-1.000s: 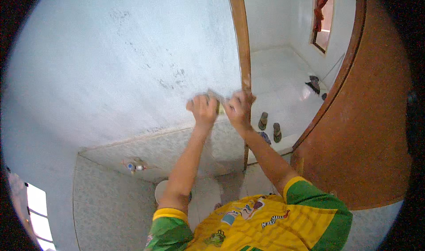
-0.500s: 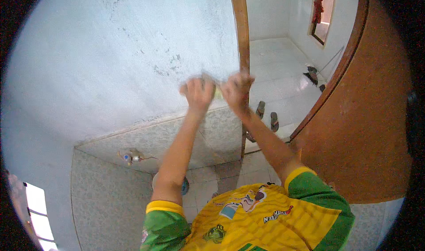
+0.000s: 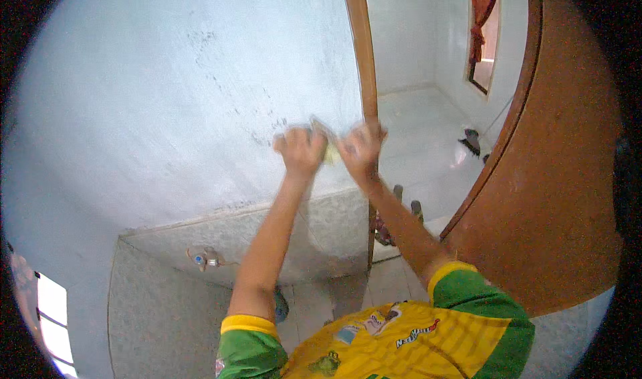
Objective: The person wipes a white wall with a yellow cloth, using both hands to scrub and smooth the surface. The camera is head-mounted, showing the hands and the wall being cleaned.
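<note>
Yellowish, a blurred piece [image 3: 331,155] shows between your curled left hand [image 3: 299,150] and right hand [image 3: 361,152], left of the door frame [image 3: 364,58]. I cannot tell if either grips it.

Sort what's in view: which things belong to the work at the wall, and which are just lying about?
In the work:
left hand
right hand
yellowish thing between them, too blurred to name
dark-marked wall

Lying about, beyond the doorway:
dark sandals
black thing on the floor, unclear
</note>
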Demonstrator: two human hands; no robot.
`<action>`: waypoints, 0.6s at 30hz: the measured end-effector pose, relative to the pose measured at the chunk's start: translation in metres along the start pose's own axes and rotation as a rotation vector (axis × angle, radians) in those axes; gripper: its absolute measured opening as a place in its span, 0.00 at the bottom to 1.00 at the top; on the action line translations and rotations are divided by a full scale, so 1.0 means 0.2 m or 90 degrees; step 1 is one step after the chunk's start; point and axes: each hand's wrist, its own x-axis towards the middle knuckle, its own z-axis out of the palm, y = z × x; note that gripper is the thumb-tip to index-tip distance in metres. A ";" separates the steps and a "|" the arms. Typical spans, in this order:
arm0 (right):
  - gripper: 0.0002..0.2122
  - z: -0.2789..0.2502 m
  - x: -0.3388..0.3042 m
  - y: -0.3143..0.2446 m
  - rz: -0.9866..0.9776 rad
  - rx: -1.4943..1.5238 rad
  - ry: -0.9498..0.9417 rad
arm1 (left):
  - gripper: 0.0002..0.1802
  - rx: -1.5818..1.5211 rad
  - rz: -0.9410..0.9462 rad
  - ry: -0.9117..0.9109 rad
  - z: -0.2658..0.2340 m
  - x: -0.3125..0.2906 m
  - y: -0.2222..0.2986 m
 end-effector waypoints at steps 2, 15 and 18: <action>0.12 -0.04 -0.40 0.07 0.060 -0.019 -0.063 | 0.08 -0.106 0.016 -0.021 -0.05 -0.21 0.15; 0.13 0.05 1.01 0.05 0.013 0.013 0.238 | 0.03 0.085 0.001 0.099 0.13 1.14 -0.20; 0.14 0.11 0.28 0.20 0.037 0.016 0.180 | 0.06 0.000 0.076 0.048 0.09 0.62 -0.06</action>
